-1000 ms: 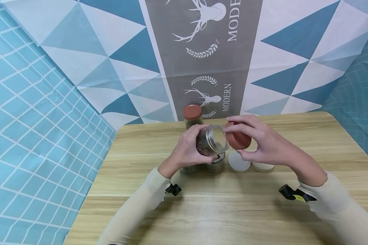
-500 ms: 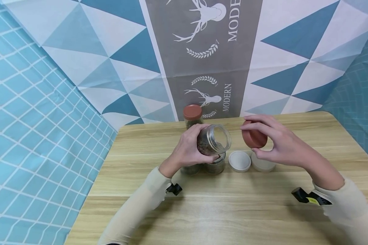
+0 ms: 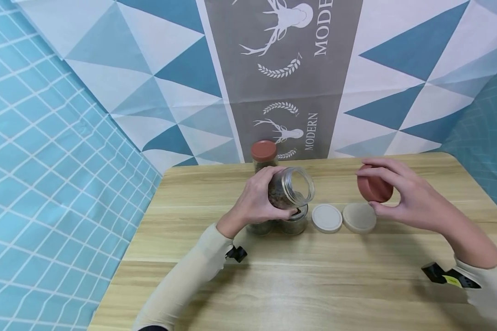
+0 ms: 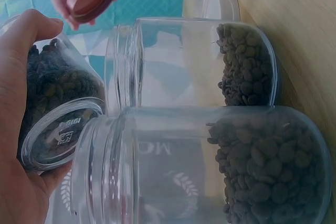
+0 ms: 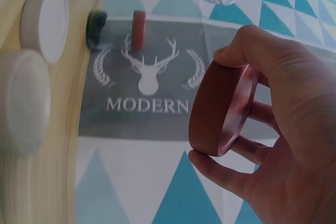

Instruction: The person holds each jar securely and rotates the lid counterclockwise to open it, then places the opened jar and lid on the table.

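My left hand [image 3: 258,200] grips a clear glass jar [image 3: 282,189] partly filled with small dark pieces. The jar is tilted, its uncovered mouth facing right, above two open jars. To the right, my right hand [image 3: 410,195] pinches a reddish-brown lid [image 3: 374,183] by its rim, held apart from the jar. In the left wrist view the two open jars, a nearer jar [image 4: 262,166] and a farther jar [image 4: 244,61], stand side by side, each with dark flat pieces at the bottom. The gripped jar's base shows a small printed label there.
A lidded jar [image 3: 264,154] with a reddish-brown top stands behind the left hand near the wall. Two pale lids, a left lid [image 3: 326,218] and a right lid [image 3: 359,217], lie on the wooden table [image 3: 306,285]. A patterned cloth [image 3: 149,69] covers the wall behind.
My right hand has moved right with the reddish-brown lid, away from the jar's mouth and past the pale lids. The left hand keeps the jar in nearly the same place.
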### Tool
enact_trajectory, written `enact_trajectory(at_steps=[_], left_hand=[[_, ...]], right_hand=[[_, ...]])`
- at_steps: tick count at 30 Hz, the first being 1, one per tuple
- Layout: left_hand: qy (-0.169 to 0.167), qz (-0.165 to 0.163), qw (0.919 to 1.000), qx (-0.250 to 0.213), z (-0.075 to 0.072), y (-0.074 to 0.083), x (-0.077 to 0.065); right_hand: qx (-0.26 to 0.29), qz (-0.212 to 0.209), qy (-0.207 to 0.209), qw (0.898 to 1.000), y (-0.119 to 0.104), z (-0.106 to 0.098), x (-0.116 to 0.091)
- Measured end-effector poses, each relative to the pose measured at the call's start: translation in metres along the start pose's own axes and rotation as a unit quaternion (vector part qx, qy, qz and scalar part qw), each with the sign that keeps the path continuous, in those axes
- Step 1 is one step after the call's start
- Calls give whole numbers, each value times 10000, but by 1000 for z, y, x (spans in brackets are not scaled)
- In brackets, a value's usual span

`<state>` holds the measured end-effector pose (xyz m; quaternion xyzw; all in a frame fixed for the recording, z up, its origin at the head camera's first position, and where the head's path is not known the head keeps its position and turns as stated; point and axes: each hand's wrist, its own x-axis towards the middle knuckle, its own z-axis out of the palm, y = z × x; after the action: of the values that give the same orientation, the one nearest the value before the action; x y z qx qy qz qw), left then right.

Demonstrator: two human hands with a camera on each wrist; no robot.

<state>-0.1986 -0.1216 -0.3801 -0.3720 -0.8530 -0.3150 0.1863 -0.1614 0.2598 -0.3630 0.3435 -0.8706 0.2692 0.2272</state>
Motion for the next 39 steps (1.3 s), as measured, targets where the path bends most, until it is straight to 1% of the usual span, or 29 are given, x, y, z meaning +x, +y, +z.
enact_trajectory(at_steps=[5, 10, 18, 22, 25, 28, 31, 33, 37, 39], left_hand=[[-6, 19, 10000, -19, 1, -1, 0], [42, 27, 10000, -22, 0, -1, -1], [67, 90, 9999, 1, 0, -1, 0], [51, 83, 9999, -22, 0, -1, 0], [41, 58, 10000, -28, 0, -1, 0], [29, 34, 10000, -27, 0, -1, 0], [12, 22, 10000, -33, 0, -1, 0], [-1, 19, 10000, -49, 0, -1, 0], [-14, 20, 10000, -63, 0, -1, 0], [-12, 23, 10000, -57, 0, -1, 1]], right_hand=[[-200, 27, 99, 9997, 12, -10, -10], [-386, 77, 131, 9991, 19, -19, -12], [-588, -75, 48, 9982, 22, -21, -12], [-765, -83, -143, 9969, 23, -24, -13], [-922, -99, -360, 9950, 24, -25, -13], [-1093, -17, -697, 9916, 24, -27, -15], [-1266, 187, -1062, 9861, 25, -28, -16], [-1343, 260, -1226, 9830, 26, -29, -17], [-1398, 284, -1336, 9807, 30, -28, -19], [-1391, 361, -1390, 9798, 32, -26, -21]])
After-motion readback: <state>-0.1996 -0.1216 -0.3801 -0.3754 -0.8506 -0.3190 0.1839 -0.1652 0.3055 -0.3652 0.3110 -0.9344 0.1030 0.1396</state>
